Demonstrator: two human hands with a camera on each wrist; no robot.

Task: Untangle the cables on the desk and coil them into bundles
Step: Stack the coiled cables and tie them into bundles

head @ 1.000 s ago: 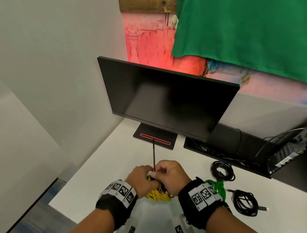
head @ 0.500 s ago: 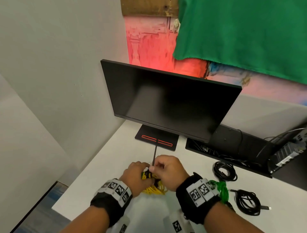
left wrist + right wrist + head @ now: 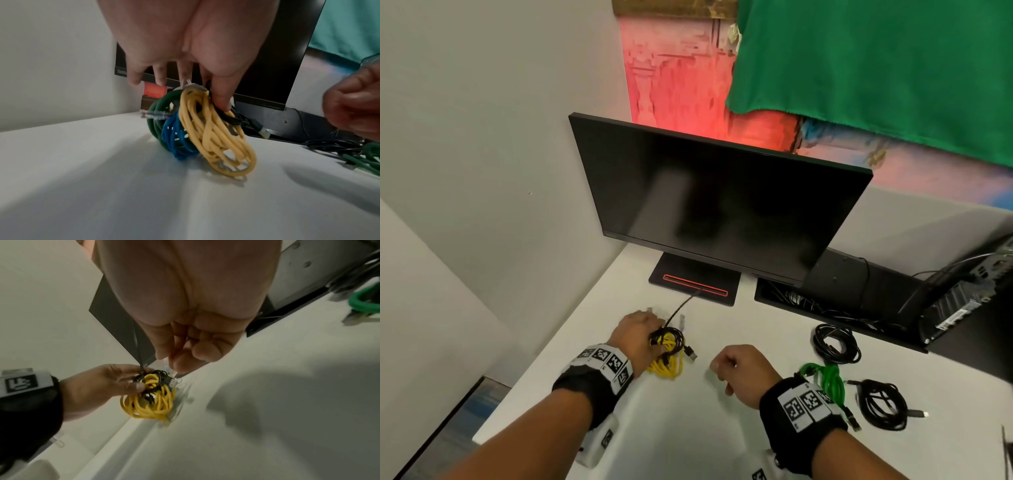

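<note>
Your left hand (image 3: 635, 337) grips a tangled bundle (image 3: 203, 129) of yellow, blue, green and thin black cables, thumb (image 3: 221, 97) pressing the black strands against the yellow loops; the bundle's bottom touches the desk (image 3: 688, 428) right under that hand. A black cable end (image 3: 683, 305) trails away from your fingers toward the monitor base (image 3: 695, 284). Your right hand (image 3: 739, 371) hovers to the right of the bundle, apart from it, fingers curled in, holding nothing. Past your right wrist lie a green cable (image 3: 828, 377) and two black coils (image 3: 834, 344) (image 3: 883, 404), not touched.
</note>
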